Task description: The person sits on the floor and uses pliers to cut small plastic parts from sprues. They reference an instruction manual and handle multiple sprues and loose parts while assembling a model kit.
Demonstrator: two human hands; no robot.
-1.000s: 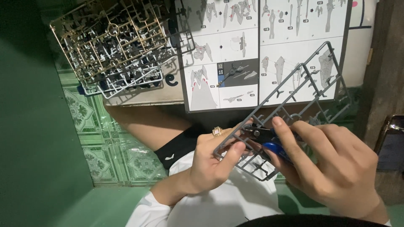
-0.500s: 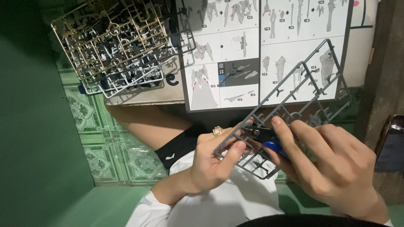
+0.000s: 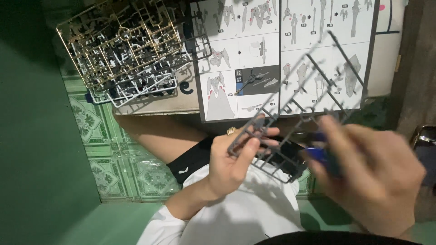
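Down low in the head view, the left hand [image 3: 231, 165] grips a grey sprue [image 3: 299, 106], a flat frame of model parts. Its fingers [image 3: 265, 132] are closed on the frame's lower left corner, thumb on the near face and the others curled behind it. A ring [image 3: 231, 131] shows on one of them. The sprue slants up and to the right from that grip, held in the air above the person's lap, and its far end lies across the lower part of the manual [image 3: 281, 54] as seen from the camera.

The right hand [image 3: 372, 172] is blurred. It sits at the sprue's lower right edge, with its fingers wrapped shut round a blue-handled tool [image 3: 320, 154]. The tool's tip is lost in the blur, so I cannot tell whether it touches the frame.

The manual lies open on the floor beyond the hands, showing grey assembly drawings on white panels and one dark panel. A stack of sprues [image 3: 127, 50], gold, white and dark, rests to the left of it, overlapping its left edge. Under both lies a pale box [image 3: 168, 97]. Green patterned floor tiles [image 3: 118, 159] show at the left, with a crumpled clear bag [image 3: 136, 165] on them beside the person's bare leg. A green wall [image 3: 36, 136] fills the left edge. A dark phone [image 3: 424, 140] lies at the far right.
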